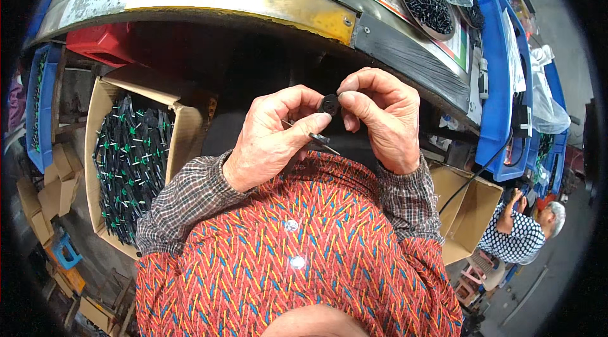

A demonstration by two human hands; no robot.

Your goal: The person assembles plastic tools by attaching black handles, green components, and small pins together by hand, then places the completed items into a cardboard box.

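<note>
Small round black piece [329, 105] between hands: left hand [269, 134] pinches it; right hand [387, 115] curls at its edge, grip unclear.

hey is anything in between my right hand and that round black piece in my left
Nothing visible: your right hand is right beside the black piece, which your left hand pinches; whether the right one touches it is hard to tell. Another dark part sits lower, outside that gap.

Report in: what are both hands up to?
Left hand pinching small black round piece; right hand at its edge. Box of dark parts at left, not blocking.
</note>
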